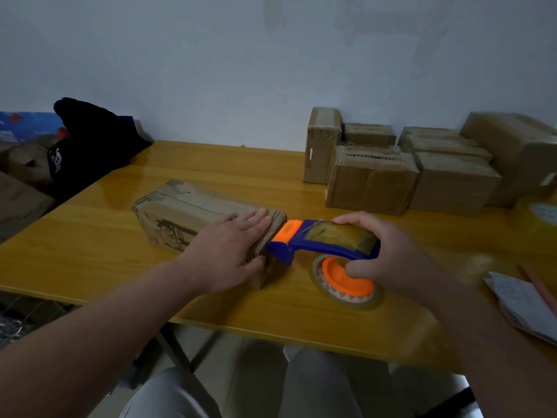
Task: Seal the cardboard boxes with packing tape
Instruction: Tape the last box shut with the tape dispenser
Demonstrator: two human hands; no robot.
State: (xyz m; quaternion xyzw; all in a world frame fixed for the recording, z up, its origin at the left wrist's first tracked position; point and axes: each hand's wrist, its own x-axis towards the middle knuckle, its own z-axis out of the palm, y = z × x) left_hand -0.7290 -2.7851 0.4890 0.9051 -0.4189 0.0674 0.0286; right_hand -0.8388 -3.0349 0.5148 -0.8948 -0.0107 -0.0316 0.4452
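Under your left hand (229, 245), the cardboard box (177, 211) lies on the yellow surface (211, 164). Your fingers (256, 217) rest straight and flat on its top, thumb down the end face. Just right of them, the blue and orange tape dispenser (325, 239) noses against the box's end. Your right hand (391, 254) grips the dispenser, fingers curled over it, thumb at the tape roll (346, 285). Well beyond those fingers, taped boxes (391, 176) stand by the wall.
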